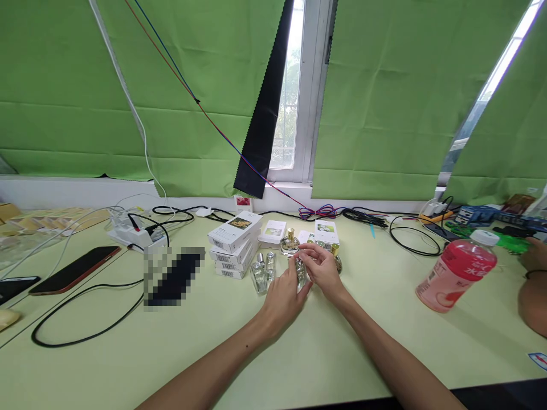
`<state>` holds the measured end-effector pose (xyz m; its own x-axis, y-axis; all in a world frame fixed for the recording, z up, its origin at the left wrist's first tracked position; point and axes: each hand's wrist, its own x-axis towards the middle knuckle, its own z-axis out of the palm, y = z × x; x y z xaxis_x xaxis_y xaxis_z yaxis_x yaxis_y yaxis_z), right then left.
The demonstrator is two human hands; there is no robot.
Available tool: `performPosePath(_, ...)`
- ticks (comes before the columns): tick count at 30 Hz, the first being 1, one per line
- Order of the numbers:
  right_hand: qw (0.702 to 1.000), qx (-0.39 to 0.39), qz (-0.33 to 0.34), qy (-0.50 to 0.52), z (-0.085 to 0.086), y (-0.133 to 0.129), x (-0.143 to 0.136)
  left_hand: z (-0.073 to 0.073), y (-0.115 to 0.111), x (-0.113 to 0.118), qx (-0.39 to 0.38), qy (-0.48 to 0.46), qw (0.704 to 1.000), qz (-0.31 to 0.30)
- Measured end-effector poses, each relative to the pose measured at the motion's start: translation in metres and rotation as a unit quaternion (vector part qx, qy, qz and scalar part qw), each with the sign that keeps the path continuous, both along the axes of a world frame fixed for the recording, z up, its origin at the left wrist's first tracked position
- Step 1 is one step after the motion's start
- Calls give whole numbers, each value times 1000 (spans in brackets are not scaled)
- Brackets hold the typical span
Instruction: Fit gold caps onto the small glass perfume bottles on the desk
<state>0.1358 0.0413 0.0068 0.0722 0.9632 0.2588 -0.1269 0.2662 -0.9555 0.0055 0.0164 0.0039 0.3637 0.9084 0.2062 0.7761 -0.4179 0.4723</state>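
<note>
A small clear glass bottle stands between my hands in the middle of the table. My left hand is closed around its lower part. At the bottle's top, the fingers of my right hand are pinched together; they partly cover it, and I cannot make out whether they hold a cap. Just left of my left hand are two more clear glass bottles. Behind my fingers sits a round bottle with a gold cap, and another gold-capped bottle is partly hidden by my right hand.
Stacked white boxes stand to the left, with more white boxes behind. A pink drink bottle is at the right, near another person's arm. Phones, a power strip and black cables lie left.
</note>
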Motion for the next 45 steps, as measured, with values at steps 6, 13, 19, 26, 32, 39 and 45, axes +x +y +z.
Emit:
performPosePath(6,1000,0,16,-9,-1,3,3,0,0,0,4,7,1000,0)
performPosePath(13,1000,-4,14,-12,3,2,3,0,0,1,0,12,1000,1)
performPosePath(19,1000,-11,10,-8,3,4,2,0,-1,2,-2,16,1000,1)
performPosePath(26,1000,-25,-1,1,8,3,0,-1,0,2,-6,13,1000,2)
performPosePath(32,1000,-17,-3,-9,9,1,0,-2,-1,2,6,15,1000,-2)
performPosePath(39,1000,0,-2,-31,7,2,1,0,-1,3,-11,19,1000,9)
performPosePath(45,1000,5,4,-30,7,2,1,-2,0,2,0,21,1000,4)
